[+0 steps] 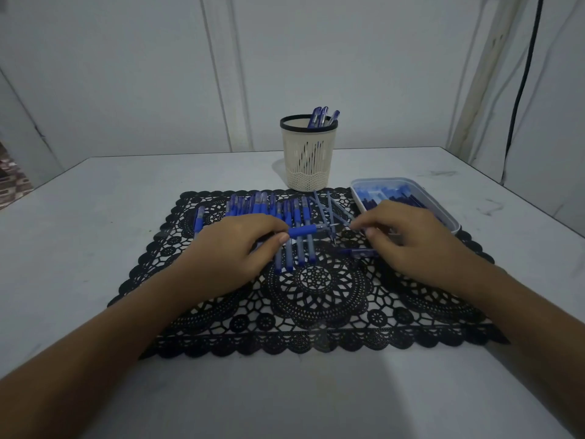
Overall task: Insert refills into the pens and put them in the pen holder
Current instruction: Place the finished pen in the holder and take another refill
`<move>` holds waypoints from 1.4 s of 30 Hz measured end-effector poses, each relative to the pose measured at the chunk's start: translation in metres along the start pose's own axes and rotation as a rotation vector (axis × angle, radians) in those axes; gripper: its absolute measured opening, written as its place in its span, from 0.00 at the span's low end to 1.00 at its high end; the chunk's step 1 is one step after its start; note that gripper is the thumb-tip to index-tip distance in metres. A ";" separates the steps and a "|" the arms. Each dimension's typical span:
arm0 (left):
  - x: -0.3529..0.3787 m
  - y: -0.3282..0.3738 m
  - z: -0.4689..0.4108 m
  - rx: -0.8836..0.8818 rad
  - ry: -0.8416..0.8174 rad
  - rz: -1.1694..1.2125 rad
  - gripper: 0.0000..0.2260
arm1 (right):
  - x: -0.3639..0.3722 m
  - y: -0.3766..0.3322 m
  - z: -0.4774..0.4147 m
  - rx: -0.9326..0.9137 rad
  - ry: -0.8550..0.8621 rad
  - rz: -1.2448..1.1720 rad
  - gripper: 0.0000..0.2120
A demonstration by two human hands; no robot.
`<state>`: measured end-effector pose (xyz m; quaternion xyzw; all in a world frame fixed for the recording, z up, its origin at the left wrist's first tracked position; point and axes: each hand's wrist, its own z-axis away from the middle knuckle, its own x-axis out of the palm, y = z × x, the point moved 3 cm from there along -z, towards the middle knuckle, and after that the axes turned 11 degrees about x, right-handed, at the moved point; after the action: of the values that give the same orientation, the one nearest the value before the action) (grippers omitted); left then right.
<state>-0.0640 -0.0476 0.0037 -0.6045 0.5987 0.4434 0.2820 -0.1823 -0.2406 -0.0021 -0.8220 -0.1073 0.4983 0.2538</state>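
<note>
My left hand [240,248] grips a blue pen [304,231] that lies level, its tip pointing right. My right hand [408,236] pinches something thin near that tip; I cannot tell whether it is a refill. Under its fingers lies a blue cap [357,251]. A row of several blue pens [269,207] lies on the black lace mat [316,299] behind my left hand. A few loose refills [326,205] lie between the hands. The cream pen holder [308,153] stands upright beyond the mat with several pens inside.
A shallow white tray [443,205] with several blue parts sits at the mat's right edge, just behind my right hand. The white table [95,201] meets a white wall at the back. A black cable [522,90] hangs at the far right.
</note>
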 end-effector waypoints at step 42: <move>0.004 0.020 -0.001 0.045 -0.061 -0.005 0.12 | 0.011 -0.020 0.012 0.078 -0.158 -0.319 0.20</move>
<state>-0.0840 -0.0528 0.0042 -0.5858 0.5981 0.4473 0.3147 -0.1856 -0.2150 -0.0040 -0.7424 -0.2367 0.5185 0.3521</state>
